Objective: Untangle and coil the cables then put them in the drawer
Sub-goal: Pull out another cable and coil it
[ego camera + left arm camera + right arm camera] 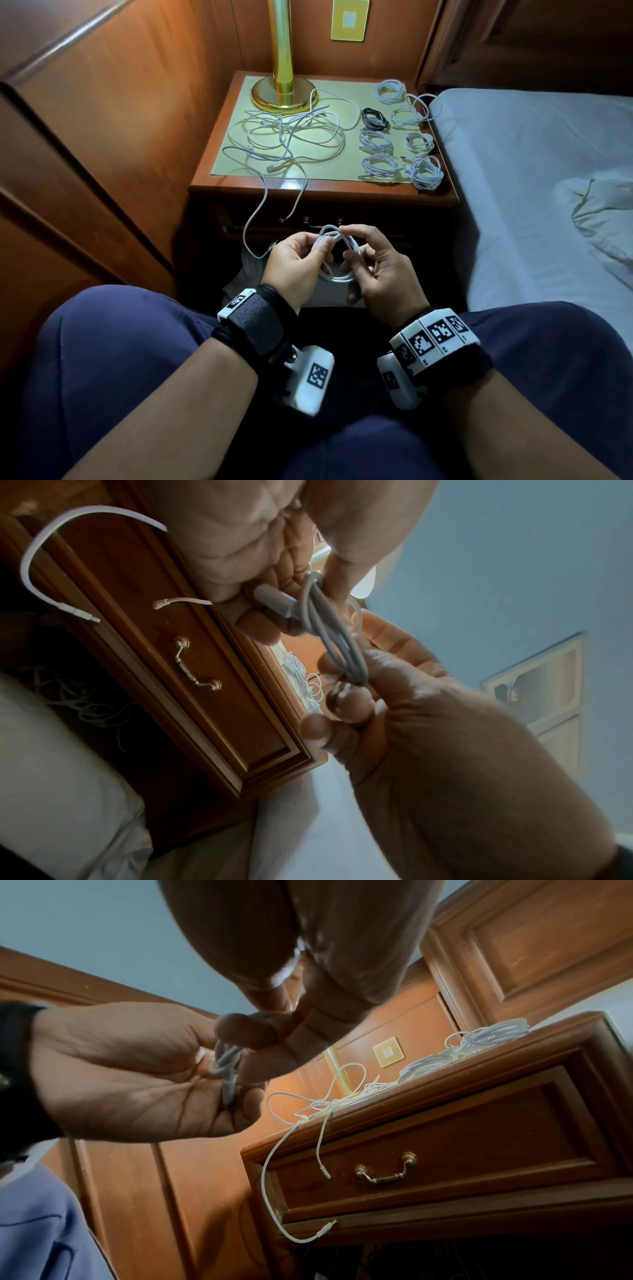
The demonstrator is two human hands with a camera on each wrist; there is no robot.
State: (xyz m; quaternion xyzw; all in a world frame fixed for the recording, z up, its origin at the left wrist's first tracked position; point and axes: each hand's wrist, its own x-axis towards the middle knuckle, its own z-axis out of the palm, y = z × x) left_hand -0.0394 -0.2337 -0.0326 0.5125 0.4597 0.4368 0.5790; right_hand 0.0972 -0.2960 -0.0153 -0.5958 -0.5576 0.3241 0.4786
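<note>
I hold a small white cable coil (337,255) over my lap, in front of the nightstand. My left hand (318,248) pinches its left side between thumb and fingers. My right hand (356,245) grips the right side, fingers curled through the loop. In the left wrist view the coil (329,626) runs between both hands, with a plug (274,599) against the right palm. A tangle of white cables (284,137) lies on the nightstand top, two ends hanging over its front. Several finished white coils (378,164) and one black coil (374,119) lie to its right. The drawer (445,1137) is closed.
A brass lamp base (282,96) stands at the back of the nightstand (308,186). The drawer has a brass handle (385,1171). A bed (531,205) borders the nightstand on the right and wood panelling (102,154) on the left. My knees frame the bottom.
</note>
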